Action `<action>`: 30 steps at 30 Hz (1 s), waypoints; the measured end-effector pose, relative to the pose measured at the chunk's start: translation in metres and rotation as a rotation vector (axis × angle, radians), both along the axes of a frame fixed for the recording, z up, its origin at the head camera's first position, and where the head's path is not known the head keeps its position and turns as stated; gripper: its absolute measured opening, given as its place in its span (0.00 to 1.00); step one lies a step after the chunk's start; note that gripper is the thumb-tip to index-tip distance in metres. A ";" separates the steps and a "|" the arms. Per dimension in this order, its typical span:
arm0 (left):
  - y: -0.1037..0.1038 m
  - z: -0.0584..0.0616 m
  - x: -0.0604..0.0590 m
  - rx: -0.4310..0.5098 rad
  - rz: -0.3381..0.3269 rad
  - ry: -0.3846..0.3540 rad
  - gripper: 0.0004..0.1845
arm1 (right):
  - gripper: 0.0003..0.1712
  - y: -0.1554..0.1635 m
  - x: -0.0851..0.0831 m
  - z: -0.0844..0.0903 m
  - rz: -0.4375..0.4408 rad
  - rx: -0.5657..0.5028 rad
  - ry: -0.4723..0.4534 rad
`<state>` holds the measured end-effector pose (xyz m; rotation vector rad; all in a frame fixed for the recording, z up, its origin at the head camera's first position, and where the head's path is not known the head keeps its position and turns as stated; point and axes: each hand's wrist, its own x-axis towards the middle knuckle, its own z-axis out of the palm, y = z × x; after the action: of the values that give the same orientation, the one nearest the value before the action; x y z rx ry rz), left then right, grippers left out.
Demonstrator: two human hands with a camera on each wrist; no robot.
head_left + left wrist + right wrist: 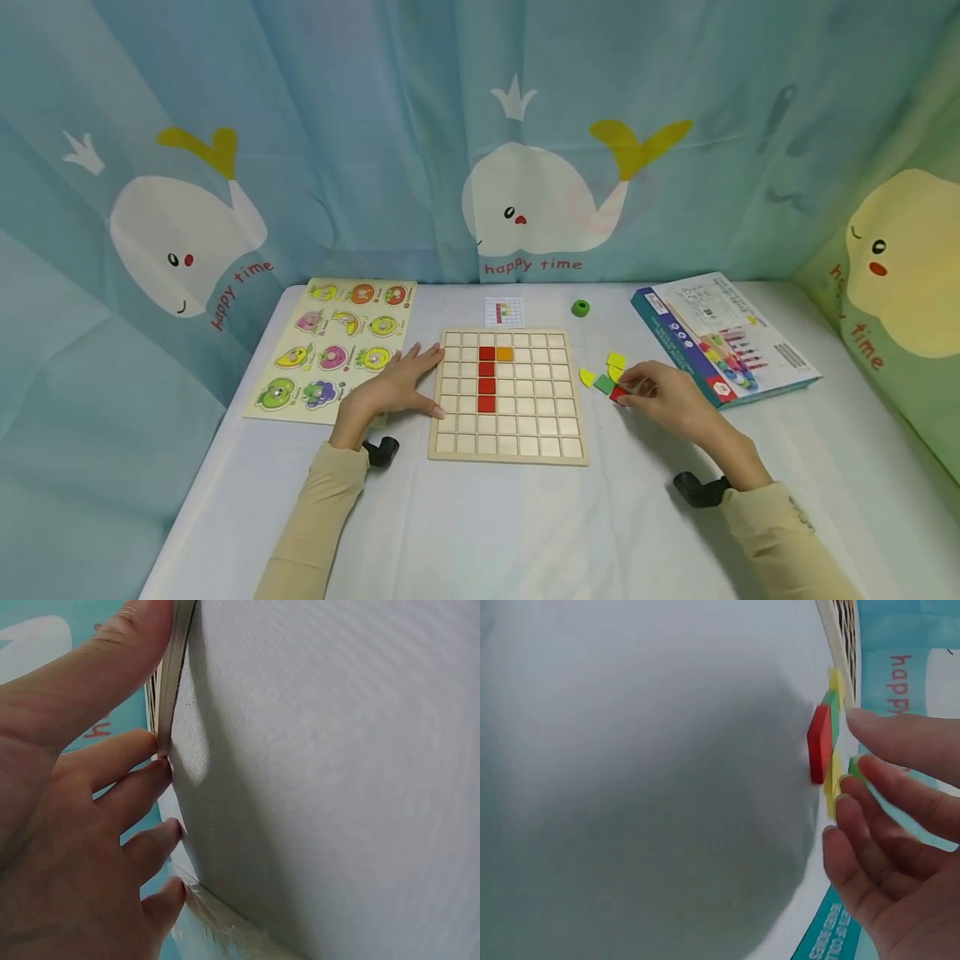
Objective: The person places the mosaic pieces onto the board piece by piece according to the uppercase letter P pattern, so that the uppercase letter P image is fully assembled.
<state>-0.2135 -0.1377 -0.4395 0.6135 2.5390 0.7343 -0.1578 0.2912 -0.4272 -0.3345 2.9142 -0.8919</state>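
Note:
A wooden grid board point(510, 457) lies on the table, with a column of several red square tiles point(487, 386) and one orange tile point(505, 354) to the right of the top red one. My left hand point(397, 382) is spread along the board's left edge, thumb and fingertips touching it. Right of the board, my right hand point(671, 400) hovers at a loose red tile point(820, 745), its thumb and index finger apart in the right wrist view. Beside that tile lie a green tile point(603, 384) and yellow pieces point(617, 361), partly covered by the fingers.
A small pattern card point(503, 312) and a green bead point(581, 308) are behind the board. At left lies a fruit puzzle board point(300, 333); a flat box point(731, 333) lies at right. A blue curtain point(390, 167) hangs behind the table.

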 end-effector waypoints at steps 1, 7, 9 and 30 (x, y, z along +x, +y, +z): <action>0.000 0.000 0.000 -0.003 0.002 -0.002 0.59 | 0.14 0.002 0.000 0.000 -0.002 0.010 -0.016; -0.001 0.000 0.000 -0.004 0.006 -0.012 0.58 | 0.15 0.005 -0.003 -0.005 0.006 0.050 -0.064; -0.001 0.001 0.000 -0.003 0.005 -0.011 0.58 | 0.15 0.005 -0.004 -0.006 0.007 0.056 -0.066; -0.001 0.000 0.000 0.011 0.012 -0.024 0.59 | 0.14 -0.001 -0.001 -0.002 0.092 0.090 -0.008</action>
<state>-0.2131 -0.1383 -0.4397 0.5903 2.5203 0.7560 -0.1585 0.2904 -0.4293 -0.4532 2.8932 -0.7448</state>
